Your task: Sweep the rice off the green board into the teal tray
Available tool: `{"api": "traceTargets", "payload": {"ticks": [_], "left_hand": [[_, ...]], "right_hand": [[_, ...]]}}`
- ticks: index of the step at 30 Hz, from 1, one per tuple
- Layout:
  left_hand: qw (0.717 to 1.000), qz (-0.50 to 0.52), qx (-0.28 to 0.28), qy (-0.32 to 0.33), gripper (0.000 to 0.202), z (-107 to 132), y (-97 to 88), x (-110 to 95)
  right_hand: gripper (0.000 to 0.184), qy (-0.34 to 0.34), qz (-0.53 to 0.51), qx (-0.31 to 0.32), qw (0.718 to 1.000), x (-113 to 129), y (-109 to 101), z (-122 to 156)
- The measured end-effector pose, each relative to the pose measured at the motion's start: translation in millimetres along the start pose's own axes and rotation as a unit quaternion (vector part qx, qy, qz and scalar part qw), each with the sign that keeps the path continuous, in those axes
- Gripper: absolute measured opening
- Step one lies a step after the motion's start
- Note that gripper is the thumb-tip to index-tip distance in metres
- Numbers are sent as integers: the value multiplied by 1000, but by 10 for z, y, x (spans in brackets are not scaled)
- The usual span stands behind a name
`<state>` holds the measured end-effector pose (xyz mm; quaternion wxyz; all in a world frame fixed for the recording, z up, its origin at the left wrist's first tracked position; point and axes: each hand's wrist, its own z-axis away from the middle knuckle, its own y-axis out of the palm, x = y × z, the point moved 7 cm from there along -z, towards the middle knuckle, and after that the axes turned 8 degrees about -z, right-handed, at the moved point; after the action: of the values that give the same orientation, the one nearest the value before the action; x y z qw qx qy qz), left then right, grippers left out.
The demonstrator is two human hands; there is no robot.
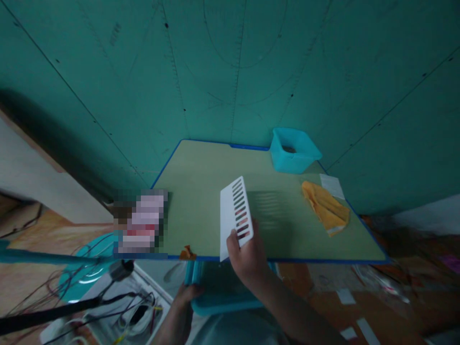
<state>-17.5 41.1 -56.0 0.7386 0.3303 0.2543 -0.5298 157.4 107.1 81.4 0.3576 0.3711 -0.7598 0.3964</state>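
Observation:
My right hand (247,256) is closed on the lower end of a white slotted panel (227,215), its thumb on the near side. The panel stands tilted above the middle of the table (201,191), with a row of slots along its right part. My left hand (192,291) is below the table's front edge, its fingers at the left rim of a teal plastic bin (226,306) by my lap. Dim light blurs those fingers, but they appear wrapped round the rim.
A light blue basket (291,163) with something dark inside stands at the back right. A yellow cloth (327,208) and a white paper (332,186) lie to the right. An orange-brown scrap (187,253) sits at the front edge. Cables (143,306) crowd the lower left.

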Motion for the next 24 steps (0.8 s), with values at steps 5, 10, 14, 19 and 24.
{"api": "traceTargets", "payload": {"ticks": [5,10,14,19,24], "left_hand": [[1000,-4,13,13,15,141,-6,39],[1000,-10,11,14,9,92,-32,75],[1000,-24,4,10,7,20,-90,128],[1000,-22,3,16,23,-27,-117,170],[999,-3,13,29,27,-31,-140,184]], "right_hand": [[24,26,-23,2,999,-75,-112,12],[21,41,-118,5,992,-129,-254,-29],[18,79,-185,-14,980,-289,-477,-253],[29,143,-241,11,960,-657,-730,-714],[38,207,-206,96,952,-996,-831,-987]]}}
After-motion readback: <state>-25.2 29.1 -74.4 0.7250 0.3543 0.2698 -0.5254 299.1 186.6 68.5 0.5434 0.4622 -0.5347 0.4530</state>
